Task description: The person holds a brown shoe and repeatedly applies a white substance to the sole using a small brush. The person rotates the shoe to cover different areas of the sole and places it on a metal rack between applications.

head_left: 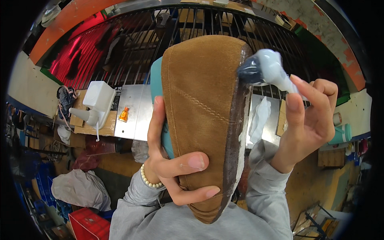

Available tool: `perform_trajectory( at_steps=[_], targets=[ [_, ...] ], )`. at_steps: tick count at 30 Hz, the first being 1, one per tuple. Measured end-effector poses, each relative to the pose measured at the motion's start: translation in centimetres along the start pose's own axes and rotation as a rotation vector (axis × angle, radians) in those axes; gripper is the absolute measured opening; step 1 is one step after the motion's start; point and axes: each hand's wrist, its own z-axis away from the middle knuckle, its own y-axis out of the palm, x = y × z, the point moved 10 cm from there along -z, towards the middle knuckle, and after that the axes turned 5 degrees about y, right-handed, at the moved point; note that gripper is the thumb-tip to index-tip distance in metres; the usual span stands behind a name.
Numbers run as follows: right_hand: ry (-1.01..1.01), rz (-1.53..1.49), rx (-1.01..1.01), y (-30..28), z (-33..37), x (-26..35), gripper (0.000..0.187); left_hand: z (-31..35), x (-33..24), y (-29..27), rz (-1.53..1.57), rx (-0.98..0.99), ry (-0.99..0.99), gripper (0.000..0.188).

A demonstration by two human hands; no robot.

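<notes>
Upright in front of me stands a brown suede shoe upper (204, 86) with a stitched seam, fitted on a teal shoe last (156, 78). My left hand (172, 160) wraps round its left side and lower part, fingers closed on it. A dark, shiny band (237, 108) runs along the right edge, with a pale strip beside it. In my right hand (312, 116), a brush (266, 70) is pinched by its whitish handle between thumb and fingers. Its dark bristles meet the upper right of that band. Motion blurs the brush a little.
A white squeeze bottle (100, 98) with a nozzle lies on cardboard at left, near a small orange bottle (123, 115) on the metal bench (140, 114). White paper (260, 120) lies at right. Beyond is a rack of metal bars (134, 44). A red crate (88, 224) is lower left.
</notes>
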Motion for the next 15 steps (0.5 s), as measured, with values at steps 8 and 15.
perform_trajectory(
  at_steps=[8, 15],
  targets=[
    [-0.161, -0.158, 0.269, 1.1, -0.4, -0.9, 0.044, -0.5, -0.5, -0.1, -0.027, 0.004, 0.043, 0.061],
    [-0.218, -0.199, 0.381, 1.3, 1.1, -1.6, 0.049, -1.1, -1.1, -0.8, -0.061, -0.063, 0.067, 0.057]
  ],
)
